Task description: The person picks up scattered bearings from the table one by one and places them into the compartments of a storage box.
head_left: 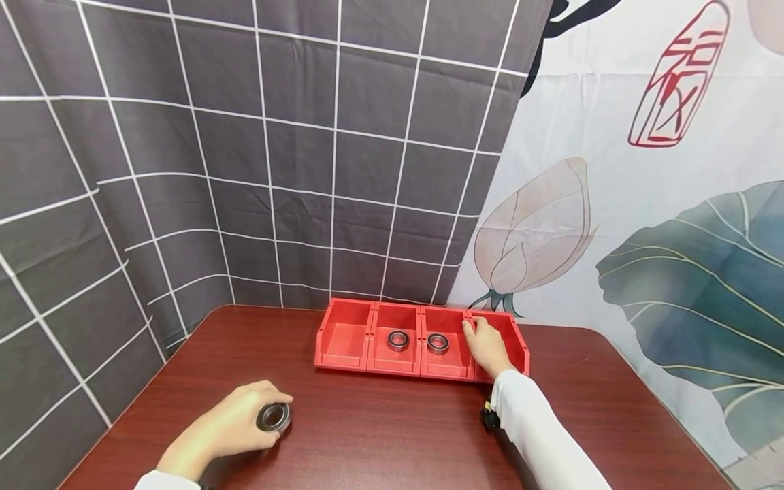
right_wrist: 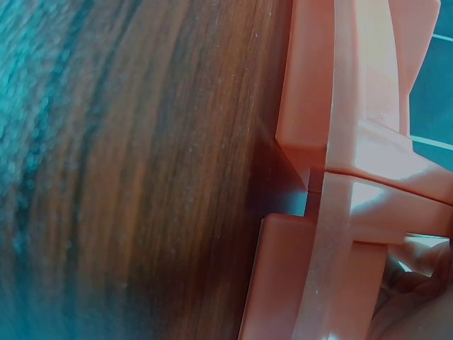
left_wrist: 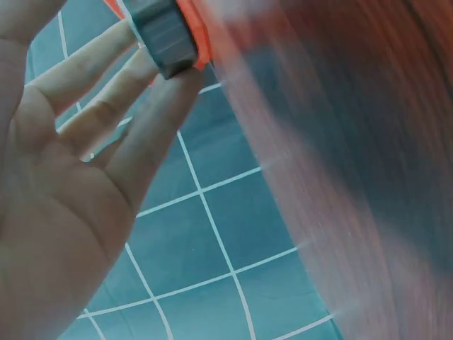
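My left hand grips a dark metal bearing ring at the table's front left. The left wrist view shows the ring pinched at the fingertips. A row of red bins stands at the back of the table. The two middle bins each hold one bearing. My right hand lies over the rightmost bin with fairly straight fingers, the fingertips on the wall toward the third bin. The right wrist view shows only the red bin walls up close.
The brown wooden table has rounded back corners. A grey checked cloth hangs behind and to the left, and a flower-printed cloth to the right. The leftmost bin holds nothing.
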`<state>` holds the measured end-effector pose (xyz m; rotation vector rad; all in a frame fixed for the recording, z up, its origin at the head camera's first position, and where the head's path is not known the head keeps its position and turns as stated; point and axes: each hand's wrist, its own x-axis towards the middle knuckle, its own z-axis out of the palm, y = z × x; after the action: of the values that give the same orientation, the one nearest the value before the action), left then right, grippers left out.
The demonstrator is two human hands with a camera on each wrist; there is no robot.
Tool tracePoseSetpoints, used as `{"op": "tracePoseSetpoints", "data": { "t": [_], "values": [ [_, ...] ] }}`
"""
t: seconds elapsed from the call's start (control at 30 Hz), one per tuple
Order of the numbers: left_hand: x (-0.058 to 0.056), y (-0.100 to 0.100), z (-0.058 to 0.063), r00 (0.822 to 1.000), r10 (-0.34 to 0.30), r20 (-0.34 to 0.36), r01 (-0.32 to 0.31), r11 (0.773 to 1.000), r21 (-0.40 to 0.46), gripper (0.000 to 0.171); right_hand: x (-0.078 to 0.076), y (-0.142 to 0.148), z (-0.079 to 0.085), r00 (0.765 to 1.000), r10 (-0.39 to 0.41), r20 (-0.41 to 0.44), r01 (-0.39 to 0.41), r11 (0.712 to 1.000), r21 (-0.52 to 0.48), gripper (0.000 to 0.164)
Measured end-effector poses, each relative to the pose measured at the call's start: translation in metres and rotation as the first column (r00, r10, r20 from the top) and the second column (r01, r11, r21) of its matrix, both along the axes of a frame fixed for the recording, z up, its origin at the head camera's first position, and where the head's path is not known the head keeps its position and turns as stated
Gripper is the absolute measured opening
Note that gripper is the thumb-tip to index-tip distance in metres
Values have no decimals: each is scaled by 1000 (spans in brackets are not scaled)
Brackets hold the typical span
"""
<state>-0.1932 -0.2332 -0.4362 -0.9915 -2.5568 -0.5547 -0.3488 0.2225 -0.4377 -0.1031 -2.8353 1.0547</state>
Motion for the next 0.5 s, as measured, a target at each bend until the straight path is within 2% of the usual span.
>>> {"op": "tracePoseSetpoints", "data": {
  "t": [0.17, 0.5],
  "values": [
    [-3, 7, 2, 1000, 11, -27, -10, 999, 30, 43, 1, 0, 0, 1000, 0, 6, 0, 1000, -5, 53],
    [-10, 19, 8, 998, 48, -35, -46, 997, 59, 45, 0, 1, 2, 1000, 8, -6, -8, 1000, -7, 55]
  ]
}}
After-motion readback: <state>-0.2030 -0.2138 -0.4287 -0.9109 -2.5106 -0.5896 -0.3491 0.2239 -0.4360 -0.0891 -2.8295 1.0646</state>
